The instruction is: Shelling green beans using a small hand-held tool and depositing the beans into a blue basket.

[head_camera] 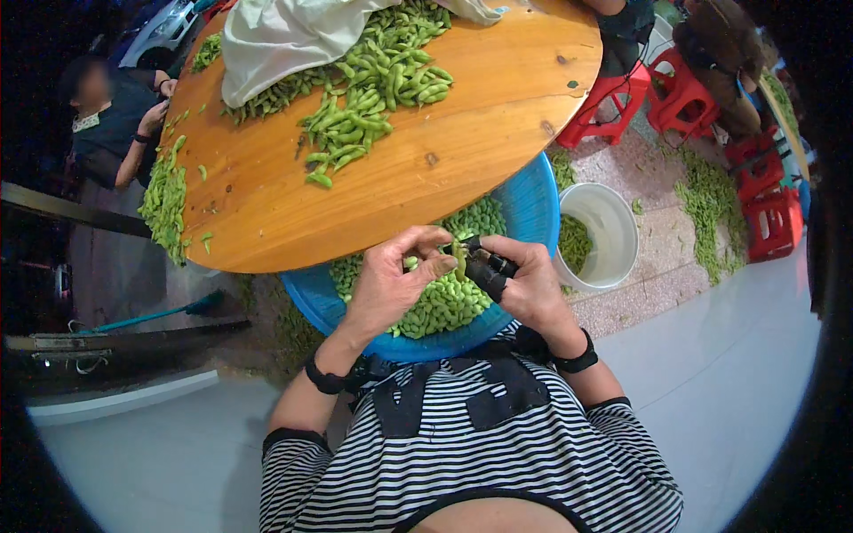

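Between my two hands is a green soybean pod (460, 261), held just above a blue plastic basin (533, 200). My left hand (400, 276) pinches it with thumb and fingers, and a pale green bean (411, 262) shows by the curled fingers. Black tape wraps several fingers of my right hand (526, 276), which grips the pod from the other side. Shelled green beans (453, 303) fill the basin's bottom, partly hidden by my hands and the tabletop. Beyond the basin, a heap of unshelled pods (380, 86) lies on the wooden table (480, 126).
A whitish cloth sack (280, 46) covers part of the heap. More pods (165, 200) lie along the table's left edge, near a seated person (110, 126). At right stand a white bucket (610, 233) holding green husks, red plastic stools (606, 106) and other people. Husks (713, 206) litter the floor.
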Tool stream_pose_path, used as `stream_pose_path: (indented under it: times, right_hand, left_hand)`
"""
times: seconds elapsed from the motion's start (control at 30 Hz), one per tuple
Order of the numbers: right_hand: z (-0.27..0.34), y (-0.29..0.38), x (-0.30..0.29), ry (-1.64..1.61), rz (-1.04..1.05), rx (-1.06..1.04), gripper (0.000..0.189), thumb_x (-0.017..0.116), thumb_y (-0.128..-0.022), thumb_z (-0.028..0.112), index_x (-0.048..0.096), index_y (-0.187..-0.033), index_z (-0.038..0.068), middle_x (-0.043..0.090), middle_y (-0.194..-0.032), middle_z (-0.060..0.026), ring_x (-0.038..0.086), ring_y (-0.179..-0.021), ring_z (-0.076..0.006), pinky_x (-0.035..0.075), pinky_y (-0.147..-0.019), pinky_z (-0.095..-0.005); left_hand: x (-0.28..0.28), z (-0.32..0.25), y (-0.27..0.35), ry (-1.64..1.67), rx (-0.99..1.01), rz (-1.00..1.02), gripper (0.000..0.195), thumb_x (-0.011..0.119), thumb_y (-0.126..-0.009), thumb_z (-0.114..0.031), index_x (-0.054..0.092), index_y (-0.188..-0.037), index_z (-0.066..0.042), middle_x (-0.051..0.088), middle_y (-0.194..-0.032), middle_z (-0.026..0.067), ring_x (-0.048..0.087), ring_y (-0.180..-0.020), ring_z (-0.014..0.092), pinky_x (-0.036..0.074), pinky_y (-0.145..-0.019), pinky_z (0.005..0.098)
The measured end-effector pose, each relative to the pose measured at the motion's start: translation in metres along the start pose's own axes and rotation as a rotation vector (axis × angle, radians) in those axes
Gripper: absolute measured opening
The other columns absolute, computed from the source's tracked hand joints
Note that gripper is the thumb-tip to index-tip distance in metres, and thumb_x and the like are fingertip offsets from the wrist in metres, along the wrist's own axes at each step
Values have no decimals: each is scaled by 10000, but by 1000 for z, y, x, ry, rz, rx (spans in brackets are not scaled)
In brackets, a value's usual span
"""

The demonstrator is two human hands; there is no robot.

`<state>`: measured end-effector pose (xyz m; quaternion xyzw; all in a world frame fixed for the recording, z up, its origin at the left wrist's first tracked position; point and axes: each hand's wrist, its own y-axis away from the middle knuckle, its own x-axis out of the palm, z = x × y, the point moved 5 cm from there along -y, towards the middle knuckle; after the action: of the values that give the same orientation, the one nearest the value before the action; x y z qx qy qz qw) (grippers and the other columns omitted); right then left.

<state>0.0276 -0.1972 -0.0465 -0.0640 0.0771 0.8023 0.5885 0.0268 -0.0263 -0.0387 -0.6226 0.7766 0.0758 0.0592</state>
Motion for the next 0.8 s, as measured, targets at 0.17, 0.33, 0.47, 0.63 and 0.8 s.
stream_pose_path:
  times: [0.17,0.33,0.47,0.63,0.8]
  right_hand:
    - [2,1,-1,58,-39,-23,183,617,-756,8,630,-932,-39,628,-763,-172,584,-697,-176,462,-649,-320]
    - [9,1,-19,307,-301,-293,309,599,-668,-59,594,-977,-42,599,-830,-193,580,-724,-356,469,-663,-336]
    - [18,4,-28,222,-204,-266,292,603,-686,-52,578,-977,-52,570,-796,-174,581,-709,-302,462,-663,-321]
    - [18,4,-24,104,-134,-244,278,610,-704,-41,573,-979,-55,564,-790,-165,581,-712,-290,457,-662,-320]
    - [19,6,-22,173,-78,-275,274,616,-714,-27,576,-983,-52,555,-784,-159,564,-697,-282,448,-645,-318]
  left_hand:
    - [4,-4,-5,-119,143,-24,216,712,-840,-156,647,-1000,-26,622,-799,-5,564,-727,80,452,-687,249]
    - [4,3,-2,68,-95,-12,191,640,-904,-154,619,-1039,-20,596,-781,15,523,-646,71,409,-577,187]
    - [8,9,0,407,-262,64,192,610,-922,-150,613,-1054,-11,590,-751,16,483,-572,58,375,-505,189]
    - [9,6,1,145,-149,62,182,626,-913,-159,639,-1006,-4,584,-711,7,486,-577,53,379,-502,192]
    - [6,6,2,159,-162,-59,177,644,-901,-159,644,-969,5,574,-691,-4,489,-573,43,363,-489,184]
